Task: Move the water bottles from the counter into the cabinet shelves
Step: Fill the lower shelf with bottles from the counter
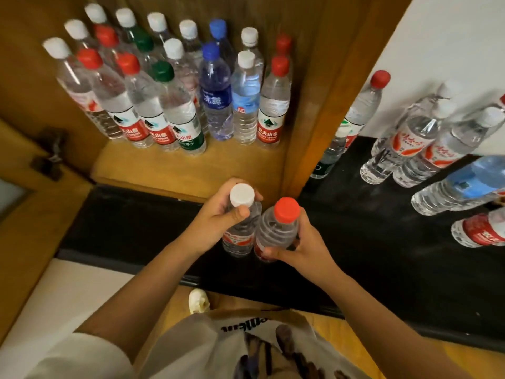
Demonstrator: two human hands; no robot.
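Warm, dim indoor light — soft focus, wide-angle bending at edges.

Held bottles: one white cap point(242, 195), one red cap point(287, 209). Shelf point(191, 166) yellow-brown wood; counter point(382, 242) black. Shelved blue-tinted bottle point(216, 91), blue cap.

We found a single view, taken from a wide-angle camera worn on the person's head. It faced forward and steeply down, close over the front edge of the black counter point(382, 242), with the wooden cabinet shelf point(191, 165) beyond. The person's own torso and forearms filled the lower frame. Straight lines bowed toward the frame edges.
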